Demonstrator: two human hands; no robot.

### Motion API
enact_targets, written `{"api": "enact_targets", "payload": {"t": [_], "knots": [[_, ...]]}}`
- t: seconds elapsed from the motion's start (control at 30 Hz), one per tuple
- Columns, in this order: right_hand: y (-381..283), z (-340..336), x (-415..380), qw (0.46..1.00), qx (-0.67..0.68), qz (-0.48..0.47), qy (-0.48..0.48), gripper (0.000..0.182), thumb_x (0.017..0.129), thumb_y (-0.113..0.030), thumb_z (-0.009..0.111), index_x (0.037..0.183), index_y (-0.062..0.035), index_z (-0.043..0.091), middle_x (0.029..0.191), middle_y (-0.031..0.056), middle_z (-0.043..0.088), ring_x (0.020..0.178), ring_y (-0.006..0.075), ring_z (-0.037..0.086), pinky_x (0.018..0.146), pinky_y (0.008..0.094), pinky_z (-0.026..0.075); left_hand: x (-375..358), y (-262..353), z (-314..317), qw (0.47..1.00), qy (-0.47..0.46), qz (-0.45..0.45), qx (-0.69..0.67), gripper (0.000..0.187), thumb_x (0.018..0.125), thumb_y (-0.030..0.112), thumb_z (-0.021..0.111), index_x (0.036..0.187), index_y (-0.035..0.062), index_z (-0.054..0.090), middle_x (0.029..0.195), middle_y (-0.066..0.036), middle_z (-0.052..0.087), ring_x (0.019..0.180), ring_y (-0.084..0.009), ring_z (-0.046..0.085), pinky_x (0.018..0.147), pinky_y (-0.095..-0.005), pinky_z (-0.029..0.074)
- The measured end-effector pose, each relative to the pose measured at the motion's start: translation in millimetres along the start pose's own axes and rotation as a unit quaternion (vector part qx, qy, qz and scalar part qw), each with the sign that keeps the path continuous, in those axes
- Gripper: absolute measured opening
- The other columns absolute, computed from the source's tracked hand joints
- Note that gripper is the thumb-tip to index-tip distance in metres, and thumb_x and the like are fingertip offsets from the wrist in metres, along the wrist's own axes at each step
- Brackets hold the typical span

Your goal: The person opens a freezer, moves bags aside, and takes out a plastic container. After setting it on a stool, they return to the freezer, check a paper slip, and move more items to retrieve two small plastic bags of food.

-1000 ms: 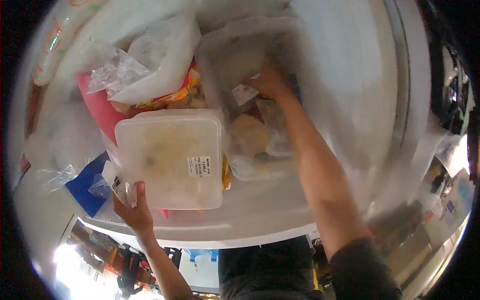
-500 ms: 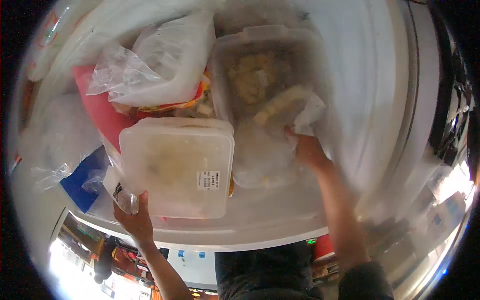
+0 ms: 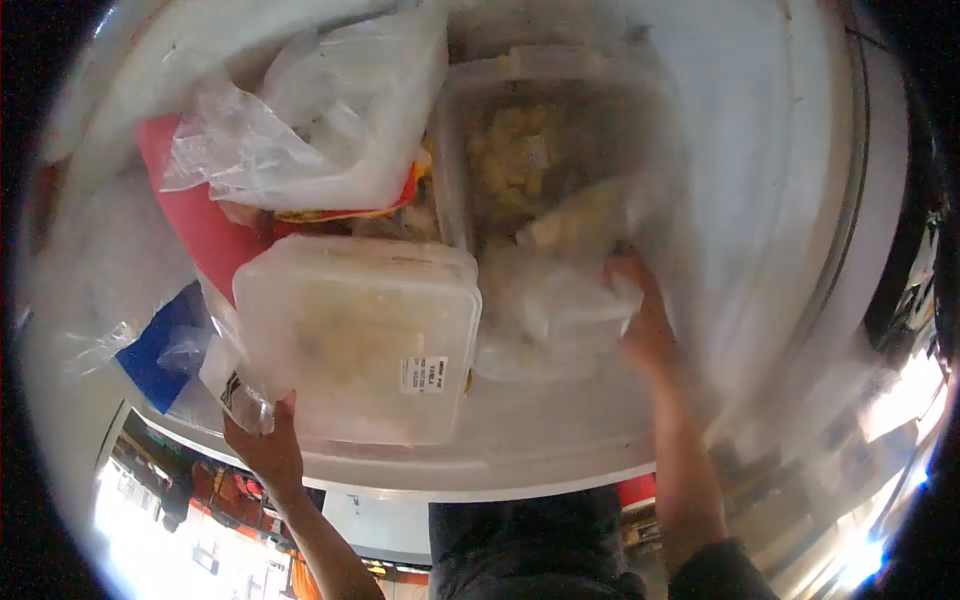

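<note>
My right hand (image 3: 645,318) is closed on a clear plastic bag (image 3: 570,305) that holds pale yellowish pieces. This bag lies over the near part of a large translucent tub (image 3: 455,180), where more pale chunks (image 3: 515,150) show. Motion and haze blur the bag's outline. At the lower left my left hand (image 3: 268,440) grips a clear plastic packet (image 3: 248,402) with a black-and-white label. Its thumb is beside the near left corner of a white-lidded plastic box (image 3: 350,340), which carries a printed label (image 3: 423,375). The fingers beneath the packet are hidden.
A frosty white chest freezer surrounds everything, its front rim (image 3: 480,490) close to my body. Behind the box lie a white plastic bag (image 3: 340,130) and a red package (image 3: 190,200). A blue package (image 3: 165,345) sits at the left wall.
My right hand has moved slightly right and toward me with the plastic bag, whose bunched top has shifted. My left hand stays at the box's corner with the packet. The view has shifted slightly.
</note>
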State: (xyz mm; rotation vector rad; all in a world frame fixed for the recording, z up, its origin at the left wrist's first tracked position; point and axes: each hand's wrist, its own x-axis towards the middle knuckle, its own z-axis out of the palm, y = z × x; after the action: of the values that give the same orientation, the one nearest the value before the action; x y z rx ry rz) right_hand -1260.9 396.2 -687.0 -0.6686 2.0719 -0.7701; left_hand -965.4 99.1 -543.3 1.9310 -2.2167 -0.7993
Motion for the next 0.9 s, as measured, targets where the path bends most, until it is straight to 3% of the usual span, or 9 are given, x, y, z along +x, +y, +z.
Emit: {"api": "enact_targets", "payload": {"t": [0.23,0.3,0.4,0.47,0.57,0.7,0.8,0.87,0.9], "knots": [[-43,2,122,0.979,0.024,-0.041,0.198,0.053,0.085,-0.011,0.063,0.132,-0.0012,0.041,0.124,0.0199,0.054,0.117,0.0325,0.050,0.101,0.0399,0.037,3,-1,-1,1.000,-0.007,-0.011,0.022,0.054,0.073,0.005,0.077,0.119,-0.0028,0.050,0.106,-0.011,0.057,0.093,-0.0196,0.056,0.081,-0.0307,0.050],[-55,13,122,0.874,-0.243,-0.105,0.408,0.049,0.084,-0.015,0.065,0.127,-0.0007,0.045,0.120,0.0201,0.055,0.114,0.0333,0.050,0.099,0.0391,0.038,5,-1,0,0.999,0.005,-0.001,0.053,0.054,0.073,0.006,0.078,0.119,-0.0025,0.050,0.106,-0.010,0.057,0.093,-0.0190,0.055,0.080,-0.0294,0.050],[-82,30,72,0.924,-0.037,-0.069,0.375,0.045,0.081,-0.018,0.068,0.119,-0.0005,0.049,0.121,0.0201,0.053,0.118,0.0341,0.045,0.100,0.0422,0.035,3,-3,2,0.997,0.029,-0.038,0.055,0.060,0.072,0.010,0.081,0.121,-0.0011,0.050,0.104,-0.008,0.057,0.091,-0.0193,0.055,0.079,-0.0304,0.049],[-60,57,57,0.994,-0.020,-0.105,0.009,0.052,0.077,-0.018,0.067,0.122,0.0007,0.048,0.122,0.0255,0.048,0.124,0.0441,0.036,0.108,0.0517,0.023,4,3,2,0.998,0.022,-0.058,0.030,0.060,0.072,0.011,0.081,0.121,-0.0014,0.050,0.105,-0.009,0.057,0.093,-0.0197,0.055,0.080,-0.0311,0.048],[-22,102,75,0.971,-0.081,-0.196,-0.113,0.051,0.072,-0.026,0.072,0.113,-0.0020,0.054,0.118,0.0192,0.055,0.119,0.0361,0.042,0.105,0.0493,0.028,3,-1,-1,0.999,-0.001,-0.049,0.007,0.060,0.072,0.012,0.082,0.121,-0.0020,0.049,0.105,-0.009,0.057,0.095,-0.0200,0.054,0.081,-0.0319,0.048],[-13,110,66,0.940,-0.205,-0.211,-0.176,0.051,0.072,-0.022,0.068,0.117,-0.0025,0.054,0.116,0.0207,0.057,0.119,0.0388,0.043,0.107,0.0487,0.027,4,-12,1,0.998,0.036,0.008,0.054,0.063,0.071,0.014,0.083,0.122,-0.0024,0.049,0.106,-0.010,0.057,0.098,-0.0201,0.054,0.083,-0.0317,0.048],[-14,91,49,0.927,-0.285,-0.228,-0.087,0.044,0.077,-0.016,0.059,0.119,-0.0025,0.056,0.114,0.0220,0.059,0.118,0.0405,0.045,0.106,0.0460,0.031,8,-7,-6,0.999,-0.008,-0.009,0.041,0.063,0.072,0.016,0.082,0.123,-0.0021,0.049,0.110,-0.010,0.057,0.099,-0.0204,0.055,0.084,-0.0321,0.047],[-32,65,29,0.996,0.020,-0.077,-0.047,0.052,0.086,-0.016,0.053,0.134,-0.0004,0.044,0.140,0.0258,0.038,0.133,0.0393,0.032,0.111,0.0418,0.024,13,-4,-5,1.000,-0.028,-0.005,0.002,0.062,0.072,0.017,0.082,0.122,-0.0016,0.050,0.109,-0.010,0.057,0.098,-0.0210,0.055,0.084,-0.0323,0.047],[-30,60,30,0.996,0.018,-0.074,-0.051,0.052,0.086,-0.016,0.053,0.134,-0.0004,0.044,0.140,0.0258,0.038,0.133,0.0393,0.032,0.111,0.0418,0.024,10,-2,-6,0.999,-0.031,-0.010,0.002,0.062,0.072,0.017,0.082,0.122,-0.0016,0.050,0.109,-0.010,0.057,0.098,-0.0210,0.055,0.084,-0.0323,0.047]]}}
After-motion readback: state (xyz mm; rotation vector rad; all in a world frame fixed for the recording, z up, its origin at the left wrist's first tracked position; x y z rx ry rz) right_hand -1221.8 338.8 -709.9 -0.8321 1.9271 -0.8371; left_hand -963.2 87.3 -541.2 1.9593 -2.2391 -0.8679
